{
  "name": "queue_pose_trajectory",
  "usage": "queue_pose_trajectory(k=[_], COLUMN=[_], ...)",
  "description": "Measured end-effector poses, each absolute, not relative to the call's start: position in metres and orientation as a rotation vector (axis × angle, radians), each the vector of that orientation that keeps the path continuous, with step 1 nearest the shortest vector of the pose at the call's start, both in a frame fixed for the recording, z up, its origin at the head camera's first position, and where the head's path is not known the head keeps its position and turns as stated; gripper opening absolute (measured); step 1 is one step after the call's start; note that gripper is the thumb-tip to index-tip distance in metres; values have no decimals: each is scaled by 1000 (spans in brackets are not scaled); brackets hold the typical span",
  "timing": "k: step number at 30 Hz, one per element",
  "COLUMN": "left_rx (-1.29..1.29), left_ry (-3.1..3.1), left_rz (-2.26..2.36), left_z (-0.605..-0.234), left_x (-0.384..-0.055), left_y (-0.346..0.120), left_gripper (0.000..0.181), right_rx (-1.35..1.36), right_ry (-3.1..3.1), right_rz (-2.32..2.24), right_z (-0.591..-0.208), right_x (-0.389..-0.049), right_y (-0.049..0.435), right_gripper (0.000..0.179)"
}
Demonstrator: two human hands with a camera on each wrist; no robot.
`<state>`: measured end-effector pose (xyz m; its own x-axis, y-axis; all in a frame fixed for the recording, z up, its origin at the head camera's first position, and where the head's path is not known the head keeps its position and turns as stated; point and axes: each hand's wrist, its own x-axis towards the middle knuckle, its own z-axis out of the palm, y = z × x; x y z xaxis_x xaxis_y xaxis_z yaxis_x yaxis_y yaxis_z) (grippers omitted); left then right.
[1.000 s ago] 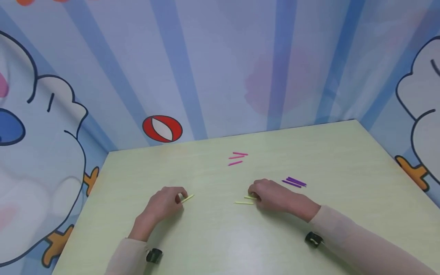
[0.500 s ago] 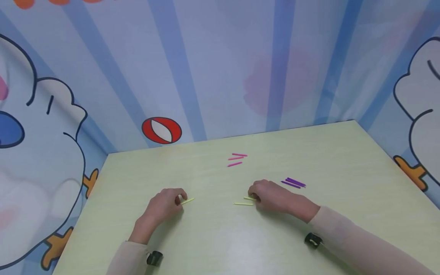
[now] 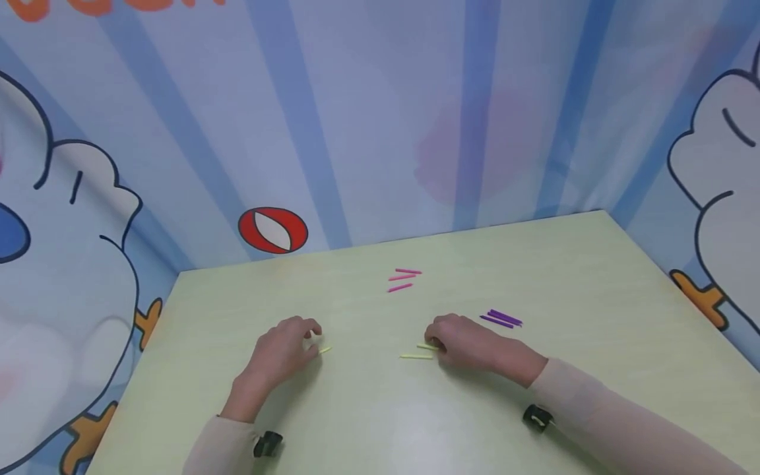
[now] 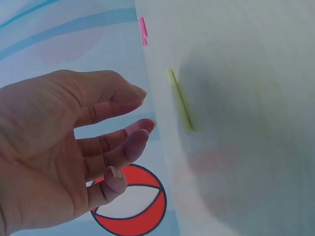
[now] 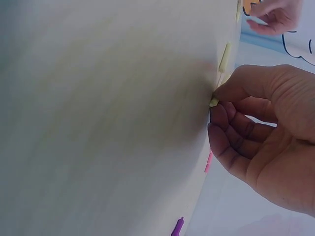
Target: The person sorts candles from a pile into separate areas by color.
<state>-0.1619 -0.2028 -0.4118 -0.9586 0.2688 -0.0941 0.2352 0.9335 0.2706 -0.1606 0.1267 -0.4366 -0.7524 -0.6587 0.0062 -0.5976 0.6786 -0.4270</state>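
Note:
A thin yellow candle-like stick lies on the table in the left wrist view. My left hand hovers beside it, thumb and fingers parted, with nothing between them. In the head view the hand hides part of that yellow stick. Across the table, my right hand pinches the end of a second yellow stick between thumb and forefinger; the small end shows at the fingertips in the right wrist view. Just in front of this hand, a third yellow stick lies flat.
Several pink sticks lie loosely together toward the back of the table. Several purple sticks lie side by side behind the right wrist. A printed curtain borders the table's back and sides.
My left thumb and forefinger have parted from the yellow stick, which now rests on the table. The right hand keeps its pinch in the same place. The head view has shifted slightly.

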Motion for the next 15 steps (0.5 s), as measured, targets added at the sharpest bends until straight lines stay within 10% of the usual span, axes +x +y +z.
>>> queue_pose_trajectory(k=[15], left_rx=[616], left_ry=[2925], left_rz=[437], left_z=[-410], left_x=[-173], left_y=[-135], left_gripper=[21], right_rx=[-1041], right_ry=[2747], right_rz=[-649], right_z=[-438], right_x=[-160], right_y=[129], right_gripper=[20])
